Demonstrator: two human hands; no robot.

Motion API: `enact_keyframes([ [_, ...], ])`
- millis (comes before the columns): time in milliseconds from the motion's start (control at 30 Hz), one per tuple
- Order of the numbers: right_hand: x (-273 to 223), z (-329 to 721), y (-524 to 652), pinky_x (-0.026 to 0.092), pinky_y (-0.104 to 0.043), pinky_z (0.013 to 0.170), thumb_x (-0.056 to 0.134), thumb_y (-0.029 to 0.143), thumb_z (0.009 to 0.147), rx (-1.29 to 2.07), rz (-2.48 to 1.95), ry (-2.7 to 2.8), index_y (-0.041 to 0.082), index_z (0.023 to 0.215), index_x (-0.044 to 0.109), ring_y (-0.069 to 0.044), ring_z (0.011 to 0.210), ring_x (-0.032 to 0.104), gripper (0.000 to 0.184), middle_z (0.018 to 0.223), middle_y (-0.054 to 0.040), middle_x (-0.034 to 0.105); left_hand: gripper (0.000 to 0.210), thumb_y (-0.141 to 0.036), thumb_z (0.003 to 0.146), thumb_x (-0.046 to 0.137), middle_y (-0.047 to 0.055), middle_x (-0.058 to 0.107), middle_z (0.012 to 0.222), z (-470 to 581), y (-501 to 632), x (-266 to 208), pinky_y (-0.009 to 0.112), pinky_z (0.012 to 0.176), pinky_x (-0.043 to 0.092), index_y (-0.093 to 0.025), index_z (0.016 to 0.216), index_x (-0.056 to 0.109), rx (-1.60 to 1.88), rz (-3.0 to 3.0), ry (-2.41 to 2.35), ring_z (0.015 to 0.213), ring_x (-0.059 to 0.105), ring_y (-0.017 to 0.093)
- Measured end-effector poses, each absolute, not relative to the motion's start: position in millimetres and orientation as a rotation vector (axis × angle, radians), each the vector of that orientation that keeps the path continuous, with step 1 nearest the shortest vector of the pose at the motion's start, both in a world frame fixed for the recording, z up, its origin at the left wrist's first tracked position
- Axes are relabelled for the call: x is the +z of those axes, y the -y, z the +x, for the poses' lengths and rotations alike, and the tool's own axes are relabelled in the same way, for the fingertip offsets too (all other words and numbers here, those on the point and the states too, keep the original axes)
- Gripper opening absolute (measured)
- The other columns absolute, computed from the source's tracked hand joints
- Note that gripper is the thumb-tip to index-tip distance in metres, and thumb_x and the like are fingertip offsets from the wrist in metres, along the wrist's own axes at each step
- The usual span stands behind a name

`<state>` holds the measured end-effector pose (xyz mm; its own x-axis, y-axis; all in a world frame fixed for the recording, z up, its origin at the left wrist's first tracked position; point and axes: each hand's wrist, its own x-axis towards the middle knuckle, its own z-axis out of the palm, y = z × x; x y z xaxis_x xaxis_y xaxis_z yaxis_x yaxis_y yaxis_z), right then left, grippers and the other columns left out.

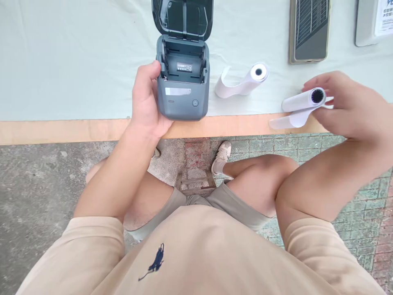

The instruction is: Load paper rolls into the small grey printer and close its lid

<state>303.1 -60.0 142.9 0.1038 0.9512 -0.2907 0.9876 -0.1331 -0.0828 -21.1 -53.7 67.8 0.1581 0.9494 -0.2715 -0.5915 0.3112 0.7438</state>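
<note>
My left hand (149,98) grips the left side and underside of a dark blue-grey label printer (183,100) at the table's front edge. The printer's dark see-through lid (184,18) stands raised, and no roll sits in its bay (184,61). At the right, the thumb and fingers of my right hand (340,102) close around the right end of a white paper roll (297,101) with a dark core. That roll's loose tail hangs toward the table's edge. Between the two hands, a second white paper roll (253,78) lies on the cloth, its tail curling left.
A phone (310,32) lies at the back right on the pale cloth (76,61). Farther right is a grey-white item with a printed label (377,20), partly cut off. The wooden table edge (61,132) runs across in front of my legs.
</note>
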Motion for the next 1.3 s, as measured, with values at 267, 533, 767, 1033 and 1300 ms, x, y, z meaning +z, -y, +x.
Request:
enact_keyframes([
  [267, 134, 277, 60, 0.044, -0.037, 0.078, 0.069, 0.020, 0.072, -0.705, 2.344, -2.125, 0.032, 0.100, 0.061, -0.012, 0.077, 0.052, 0.032, 0.092, -0.0001, 0.062, 0.034, -0.050, 0.086, 0.047, 0.004, 0.066, 0.066, -26, 52, 63, 0.034, 0.078, 0.052, -0.028, 0.101, 0.068, 1.152, 0.620, -0.843, 0.101, 0.061, 0.029],
  [533, 142, 206, 49, 0.046, -0.032, 0.063, 0.081, 0.052, 0.064, -1.497, 1.811, -3.040, 0.033, 0.100, 0.058, -0.018, 0.093, 0.056, 0.047, 0.106, -0.0010, 0.051, 0.036, -0.053, 0.081, 0.049, 0.005, 0.071, 0.078, -19, 52, 60, 0.032, 0.062, 0.054, -0.029, 0.097, 0.070, 1.214, 0.640, -0.867, 0.093, 0.067, 0.027],
  [767, 145, 148, 36, 0.050, -0.038, 0.087, 0.061, 0.035, 0.086, -0.839, 1.557, -3.006, 0.031, 0.106, 0.057, -0.020, 0.099, 0.061, 0.021, 0.104, 0.0010, 0.062, 0.019, -0.042, 0.084, 0.055, 0.003, 0.063, 0.077, -22, 57, 57, 0.026, 0.059, 0.051, -0.024, 0.083, 0.063, 1.235, 0.580, -0.787, 0.080, 0.065, 0.019],
  [1033, 128, 124, 29, 0.045, -0.045, 0.094, 0.062, 0.042, 0.084, -0.291, 1.655, -2.975, 0.023, 0.111, 0.058, -0.027, 0.106, 0.058, 0.033, 0.115, -0.0032, 0.064, 0.029, -0.040, 0.090, 0.047, 0.000, 0.047, 0.059, -30, 65, 65, 0.024, 0.062, 0.049, -0.018, 0.090, 0.064, 1.182, 0.470, -0.630, 0.071, 0.064, 0.017],
  [1300, 134, 123, 39, 0.041, -0.049, 0.090, 0.062, 0.049, 0.085, -0.392, 1.522, -2.971, 0.025, 0.085, 0.063, -0.027, 0.106, 0.057, 0.024, 0.093, -0.0018, 0.064, 0.010, -0.021, 0.083, 0.065, 0.000, 0.063, 0.084, -38, 65, 55, 0.025, 0.070, 0.052, -0.021, 0.092, 0.060, 1.235, 0.470, -0.481, 0.078, 0.065, 0.015],
])
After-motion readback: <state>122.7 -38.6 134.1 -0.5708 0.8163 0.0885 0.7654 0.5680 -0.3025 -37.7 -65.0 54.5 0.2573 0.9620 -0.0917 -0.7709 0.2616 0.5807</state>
